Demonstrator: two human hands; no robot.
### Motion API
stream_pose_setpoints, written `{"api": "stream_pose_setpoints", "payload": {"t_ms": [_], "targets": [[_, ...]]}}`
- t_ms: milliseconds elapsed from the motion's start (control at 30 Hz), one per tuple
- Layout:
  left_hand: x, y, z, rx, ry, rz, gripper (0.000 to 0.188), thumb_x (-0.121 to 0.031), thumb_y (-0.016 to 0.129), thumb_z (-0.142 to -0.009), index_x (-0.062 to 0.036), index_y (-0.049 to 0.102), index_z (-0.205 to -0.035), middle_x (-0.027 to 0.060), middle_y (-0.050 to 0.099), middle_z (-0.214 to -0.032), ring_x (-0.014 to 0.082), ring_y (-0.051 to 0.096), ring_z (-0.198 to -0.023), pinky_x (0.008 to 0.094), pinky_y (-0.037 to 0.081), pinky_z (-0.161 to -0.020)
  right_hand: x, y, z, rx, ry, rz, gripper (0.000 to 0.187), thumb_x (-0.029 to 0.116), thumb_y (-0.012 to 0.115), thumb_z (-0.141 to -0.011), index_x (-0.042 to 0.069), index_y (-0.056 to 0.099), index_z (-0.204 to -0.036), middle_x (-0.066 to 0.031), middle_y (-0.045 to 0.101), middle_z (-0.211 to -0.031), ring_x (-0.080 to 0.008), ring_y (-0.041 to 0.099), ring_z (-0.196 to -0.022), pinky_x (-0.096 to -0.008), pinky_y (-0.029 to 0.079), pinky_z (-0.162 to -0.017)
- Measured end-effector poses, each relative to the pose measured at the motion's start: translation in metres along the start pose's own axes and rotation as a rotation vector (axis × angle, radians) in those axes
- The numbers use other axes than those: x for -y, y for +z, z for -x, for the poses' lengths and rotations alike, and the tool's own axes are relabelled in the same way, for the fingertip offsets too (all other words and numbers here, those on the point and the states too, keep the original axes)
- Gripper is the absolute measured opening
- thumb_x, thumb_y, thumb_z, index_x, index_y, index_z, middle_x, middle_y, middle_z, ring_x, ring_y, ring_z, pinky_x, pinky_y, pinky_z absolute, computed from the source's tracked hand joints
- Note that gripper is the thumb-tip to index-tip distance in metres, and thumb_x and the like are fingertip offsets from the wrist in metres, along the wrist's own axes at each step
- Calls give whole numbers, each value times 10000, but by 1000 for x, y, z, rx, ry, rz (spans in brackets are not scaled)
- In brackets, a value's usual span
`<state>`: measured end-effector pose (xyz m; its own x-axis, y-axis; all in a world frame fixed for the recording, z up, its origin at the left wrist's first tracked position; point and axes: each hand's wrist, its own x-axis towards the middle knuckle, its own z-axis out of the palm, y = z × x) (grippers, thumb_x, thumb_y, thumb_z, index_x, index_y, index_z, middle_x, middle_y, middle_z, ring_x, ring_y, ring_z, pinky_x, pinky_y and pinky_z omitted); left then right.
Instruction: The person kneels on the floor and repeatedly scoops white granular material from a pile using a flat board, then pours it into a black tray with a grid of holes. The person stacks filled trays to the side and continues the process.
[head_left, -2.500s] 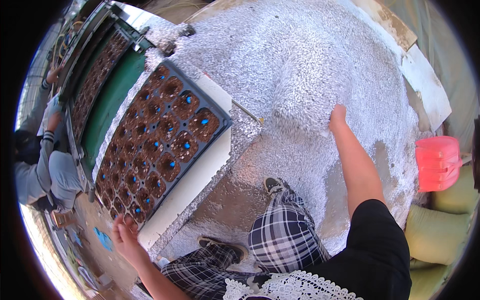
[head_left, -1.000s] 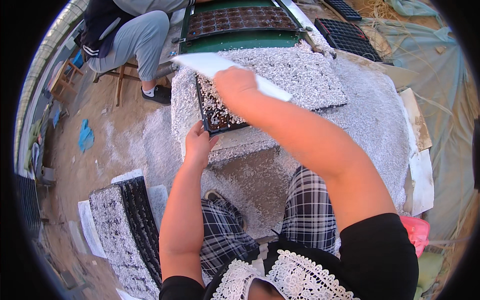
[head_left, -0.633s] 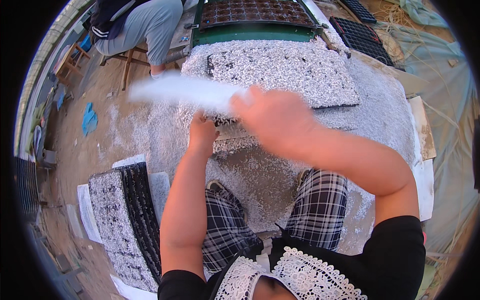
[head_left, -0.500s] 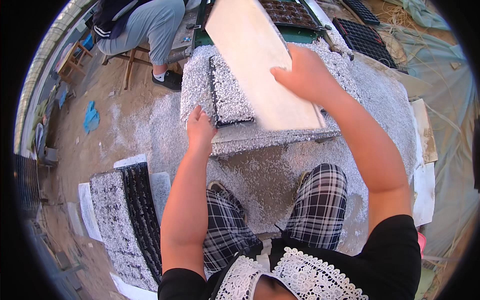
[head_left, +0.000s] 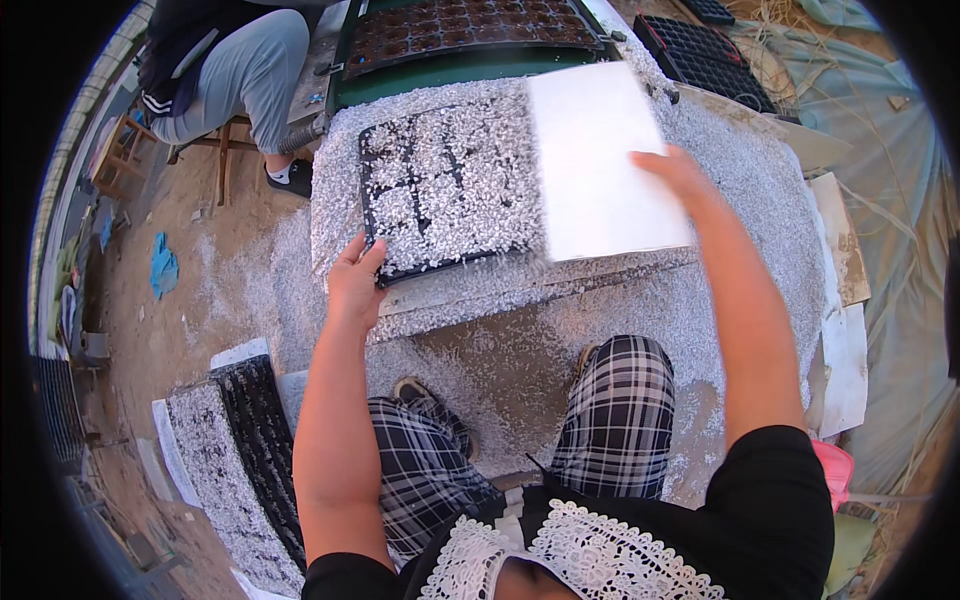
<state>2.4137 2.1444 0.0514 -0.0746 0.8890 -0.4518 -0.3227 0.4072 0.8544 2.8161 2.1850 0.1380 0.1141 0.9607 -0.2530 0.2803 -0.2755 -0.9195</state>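
My left hand (head_left: 355,285) is closed on the near left corner of a black seedling tray (head_left: 450,264), its thumb at the rim. White granules fill and cover the tray, while several of its dark cell dividers show through on the left half. My right hand (head_left: 682,182) grips the right edge of a white rectangular board (head_left: 600,150), thumb on its face. The board stands tilted over the tray's right end and hides that part. Its left edge is blurred by motion and meets the granules.
Granules heap over the work surface (head_left: 740,190). Behind it lies a tray of brown soil cells (head_left: 500,52). Black trays (head_left: 700,65) lie far right. A granule-covered tray stack (head_left: 250,420) stands lower left. A seated person's leg (head_left: 235,80) is at the upper left.
The board has swung from a slanted pose over the tray to its right end. More dividers show through the granules. My left hand now holds the tray's corner.
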Motion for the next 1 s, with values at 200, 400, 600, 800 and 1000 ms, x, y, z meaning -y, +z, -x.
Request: {"api": "stream_pose_setpoints", "payload": {"t_ms": [200,400,600,800,1000], "targets": [[-16,10,13,-3,-24,10,476,-99,493,-858,1,298,-1281,103,508,-1103,194,530,-942,389,470,-742,-29,-168,43,-317,104,144,448,248,611,-721,-51,524,-1042,-134,603,-879,-199,593,-724,-303,483,-649],[-13,-1,-4,-138,207,-407,391,-165,461,-877,46,407,-1202,130,538,-1076,200,531,-943,338,441,-786,-52,-242,83,-521,177,-253,445,244,599,-750,-66,507,-1056,-160,590,-945,-245,592,-796,-326,483,-702],[-19,122,43,208,864,-1038,498,-234,562,-793,-35,400,-1220,170,399,-1258,299,355,-1183,388,272,-975,-53,-146,46,-435,34,-525,480,241,592,-763,-86,463,-1091,-180,579,-966,-263,589,-827,-335,481,-716],[10,156,15,576,1218,-1601,674,-517,374,-829,-88,228,-1328,110,219,-1382,255,160,-1290,447,119,-1037,-40,-81,38,-378,23,-523,498,261,563,-787,-90,440,-1119,-189,557,-1016,-263,582,-857,-324,478,-743],[-34,130,-45,399,1094,-1836,709,-579,272,-828,-107,179,-1350,92,151,-1408,230,112,-1306,434,73,-1046,-68,-106,54,-281,3,-668,482,267,531,-811,-71,432,-1141,-174,548,-1049,-246,567,-907,-324,460,-795]]}}
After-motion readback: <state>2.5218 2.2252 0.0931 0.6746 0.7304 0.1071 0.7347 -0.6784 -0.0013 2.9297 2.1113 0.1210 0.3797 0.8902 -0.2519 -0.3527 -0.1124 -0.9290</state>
